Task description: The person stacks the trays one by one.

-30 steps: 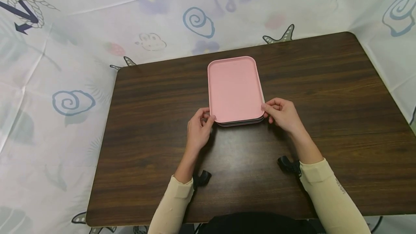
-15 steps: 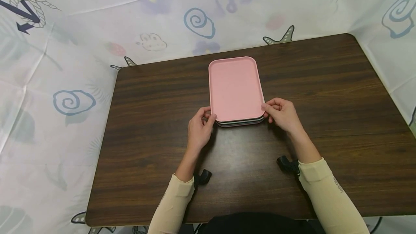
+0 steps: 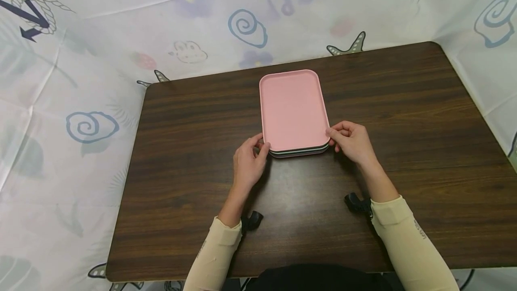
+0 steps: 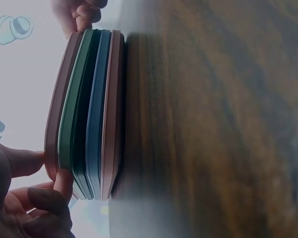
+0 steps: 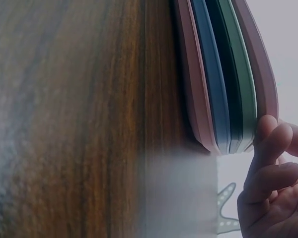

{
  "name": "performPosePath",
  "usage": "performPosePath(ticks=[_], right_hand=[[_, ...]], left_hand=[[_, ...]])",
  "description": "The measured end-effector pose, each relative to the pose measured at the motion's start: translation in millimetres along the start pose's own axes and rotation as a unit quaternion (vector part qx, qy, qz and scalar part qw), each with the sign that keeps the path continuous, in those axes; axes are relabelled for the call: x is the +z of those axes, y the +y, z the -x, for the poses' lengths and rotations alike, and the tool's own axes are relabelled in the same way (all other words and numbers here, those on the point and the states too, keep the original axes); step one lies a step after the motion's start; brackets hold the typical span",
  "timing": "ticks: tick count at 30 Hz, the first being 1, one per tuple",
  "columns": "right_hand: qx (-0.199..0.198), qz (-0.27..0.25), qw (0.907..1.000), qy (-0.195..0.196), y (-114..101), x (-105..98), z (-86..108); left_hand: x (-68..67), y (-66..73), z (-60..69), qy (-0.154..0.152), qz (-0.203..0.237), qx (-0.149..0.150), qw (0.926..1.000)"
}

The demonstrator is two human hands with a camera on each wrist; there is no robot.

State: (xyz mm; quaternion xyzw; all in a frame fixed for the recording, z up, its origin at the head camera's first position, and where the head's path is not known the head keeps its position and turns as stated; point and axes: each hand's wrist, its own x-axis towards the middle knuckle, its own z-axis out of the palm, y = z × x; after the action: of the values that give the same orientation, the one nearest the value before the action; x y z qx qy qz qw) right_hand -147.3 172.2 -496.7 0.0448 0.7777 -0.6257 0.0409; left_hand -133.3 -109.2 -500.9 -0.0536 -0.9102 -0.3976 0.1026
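Note:
A pink rectangular tray point(image 3: 294, 109) with rounded corners tops a stack of several trays on the table. Its near left corner is pinched between the thumb and fingers of my left hand point(image 3: 249, 163). At the near right corner, my right hand point(image 3: 352, 143) pinches the same tray, thumb on the rim. Below it, the left wrist view shows a green tray point(image 4: 72, 114), a blue tray point(image 4: 98, 124) and another pink tray point(image 4: 112, 114) at the bottom. Fingertips of the right hand point(image 5: 275, 173) also touch close to the green tray's edge point(image 5: 247, 99) in the right wrist view.
The dark wood-grain table point(image 3: 194, 183) extends on both sides of the stack. A white printed cloth point(image 3: 121, 26) hangs behind it and at the sides. Black wrist-camera mounts point(image 3: 252, 221) sit beside the cream sleeves point(image 3: 218, 250).
The top pink tray's near edge has risen slightly, with both hands holding its corners. More of the green rim beneath it now shows.

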Motion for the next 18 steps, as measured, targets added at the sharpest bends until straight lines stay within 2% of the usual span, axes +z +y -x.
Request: performPosePath(ticks=[5, 9, 18], right_hand=[[-0.003, 0.015, 0.9998, 0.011, 0.3, 0.1, 0.1], [0.001, 0.022, 0.9996, 0.015, 0.6, 0.6, -0.1], [0.005, 0.039, 0.9990, 0.022, 3.1, 0.3, -0.3]], left_hand=[[0.4, 2.5, 2.9, 0.002, -0.041, 0.025, 0.9988], [1.1, 4.5, 5.1, 0.001, -0.074, 0.030, 0.9968], [2.7, 4.9, 7.3, -0.002, -0.085, 0.032, 0.9959]])
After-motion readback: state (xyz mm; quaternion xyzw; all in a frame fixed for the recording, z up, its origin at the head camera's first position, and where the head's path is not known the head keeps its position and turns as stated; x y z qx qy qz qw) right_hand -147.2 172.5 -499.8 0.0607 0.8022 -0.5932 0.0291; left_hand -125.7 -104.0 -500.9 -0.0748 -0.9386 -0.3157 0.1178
